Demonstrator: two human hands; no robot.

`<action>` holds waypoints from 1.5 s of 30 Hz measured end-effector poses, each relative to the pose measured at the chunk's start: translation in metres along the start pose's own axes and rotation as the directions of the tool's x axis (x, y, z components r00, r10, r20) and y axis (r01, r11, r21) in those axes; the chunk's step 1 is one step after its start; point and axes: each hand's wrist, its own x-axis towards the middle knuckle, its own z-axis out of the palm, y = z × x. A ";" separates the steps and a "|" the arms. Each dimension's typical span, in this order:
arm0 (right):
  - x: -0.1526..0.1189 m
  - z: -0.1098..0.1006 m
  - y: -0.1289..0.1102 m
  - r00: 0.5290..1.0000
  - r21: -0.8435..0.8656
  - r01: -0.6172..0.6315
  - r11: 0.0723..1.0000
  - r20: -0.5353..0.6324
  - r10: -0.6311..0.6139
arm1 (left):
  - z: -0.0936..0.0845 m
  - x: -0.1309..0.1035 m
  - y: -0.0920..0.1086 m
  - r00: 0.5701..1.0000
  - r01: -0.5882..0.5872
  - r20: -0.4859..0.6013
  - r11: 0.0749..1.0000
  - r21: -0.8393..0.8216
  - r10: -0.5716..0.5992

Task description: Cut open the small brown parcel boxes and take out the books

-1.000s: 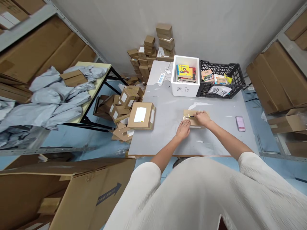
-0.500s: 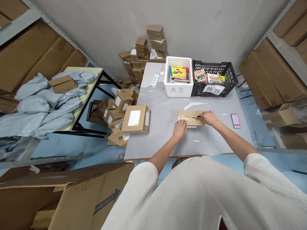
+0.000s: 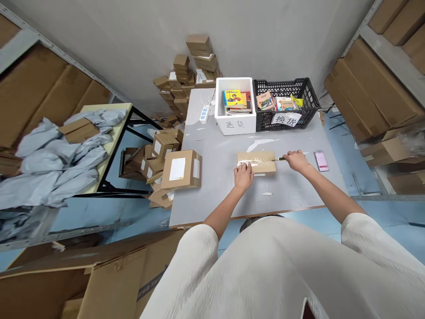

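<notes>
A small cardboard box (image 3: 262, 168) is being supported by the grey tabletop (image 3: 219, 199), near its middle and toward the near side. Its long upper seam is being covered by clear tape (image 3: 254, 162), which is being lit to a gloss. The box's near left part is being pressed by the left hand (image 3: 244, 176); that grip is being left open, with the fingers (image 3: 244, 167) being laid over the top rather than closed around anything. A box cutter (image 3: 282, 158) is being gripped by the right hand (image 3: 297, 160), closed around the handle just beyond the box's right end. The blade is being pointed left at the seam; whether the cardboard is being touched by its tip cannot be told.

Near the right hand, a phone (image 3: 321, 161) with a pinkish screen is being borne by the tabletop. Farther back, books (image 3: 265, 101) are being held in a white foam box (image 3: 235, 126) and in the adjoining black plastic crate (image 3: 264, 119), on whose front a paper sign (image 3: 286, 119) is being displayed. Left of the foam box, a white power strip (image 3: 205, 114) is being seen. At the tabletop's left edge, a larger labelled carton (image 3: 189, 155) is being supported.

Beyond that edge, heaped cartons (image 3: 165, 147) are being seen, and stacked boxes (image 3: 199, 46) are being seen by the wall (image 3: 265, 40). Farther left, grey mailing bags (image 3: 59, 159) are being carried by a cream side table (image 3: 121, 109).
</notes>
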 end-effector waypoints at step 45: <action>0.010 0.070 0.044 0.968 0.830 -0.151 0.537 0.234 -0.090 | -0.001 0.061 0.050 0.971 -0.141 0.189 0.989 -0.045 0.147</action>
